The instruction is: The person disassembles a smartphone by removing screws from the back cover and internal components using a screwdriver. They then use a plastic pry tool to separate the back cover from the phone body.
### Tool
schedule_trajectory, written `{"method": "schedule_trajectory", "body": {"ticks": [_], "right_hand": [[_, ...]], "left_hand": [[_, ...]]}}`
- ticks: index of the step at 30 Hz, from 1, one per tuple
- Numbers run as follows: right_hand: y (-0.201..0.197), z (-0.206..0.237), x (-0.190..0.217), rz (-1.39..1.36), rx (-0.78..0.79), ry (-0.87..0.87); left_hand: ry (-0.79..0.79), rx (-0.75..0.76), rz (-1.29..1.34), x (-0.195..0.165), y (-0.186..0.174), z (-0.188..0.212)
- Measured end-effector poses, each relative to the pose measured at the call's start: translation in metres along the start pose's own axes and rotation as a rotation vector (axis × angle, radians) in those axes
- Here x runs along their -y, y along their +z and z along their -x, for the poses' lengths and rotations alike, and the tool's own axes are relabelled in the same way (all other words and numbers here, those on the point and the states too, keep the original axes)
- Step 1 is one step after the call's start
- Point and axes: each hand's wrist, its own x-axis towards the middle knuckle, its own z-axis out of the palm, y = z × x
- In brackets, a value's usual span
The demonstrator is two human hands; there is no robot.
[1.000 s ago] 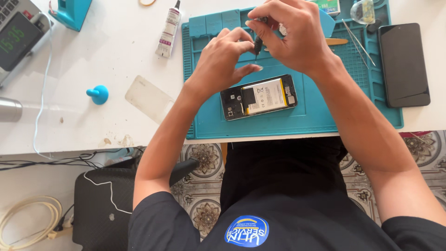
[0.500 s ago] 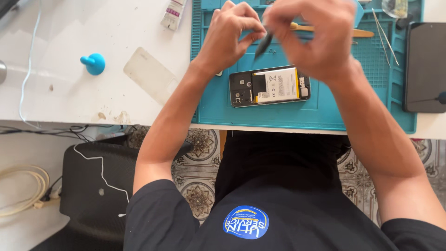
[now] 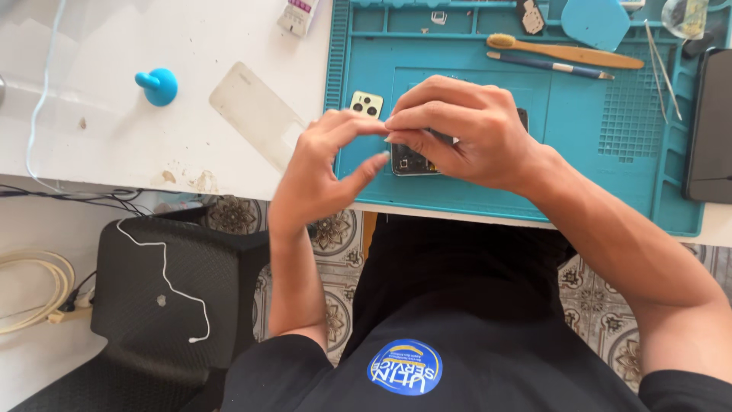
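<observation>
An opened phone [image 3: 410, 162] lies on the teal work mat [image 3: 610, 175], mostly covered by my right hand [image 3: 469, 136]. That hand's thumb and fingers are pinched together above the phone's left end; anything between them is hidden. My left hand [image 3: 324, 164] is raised beside it with fingers spread, its index fingertip meeting the right hand's pinched fingertips. A small pale camera cover [image 3: 366, 104] rests on the mat just beyond the left hand.
At the mat's far edge lie a wooden-handled brush [image 3: 564, 52], a blue pen-like tool [image 3: 549, 66], tweezers [image 3: 659, 57] and a teal pick [image 3: 595, 23]. A black phone [image 3: 709, 126] is right. On the white table: translucent back cover [image 3: 255, 114], blue suction cup [image 3: 158, 84]. Black chair [image 3: 175, 305] below.
Both hands came down from the far side of the mat to just over the phone. The dark tool seen in my right hand earlier is out of sight. The camera tilted downward.
</observation>
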Motion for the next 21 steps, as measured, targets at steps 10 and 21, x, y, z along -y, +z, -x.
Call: {"method": "schedule_trajectory", "body": {"ticks": [10, 21], "right_hand": [[0.006, 0.001, 0.004, 0.010, 0.038, -0.018], [0.007, 0.000, 0.004, 0.016, 0.038, -0.029]], "left_hand": [[-0.011, -0.197, -0.101, 0.025, 0.037, 0.017], [-0.013, -0.171, -0.062, 0.027, 0.040, 0.016]]}}
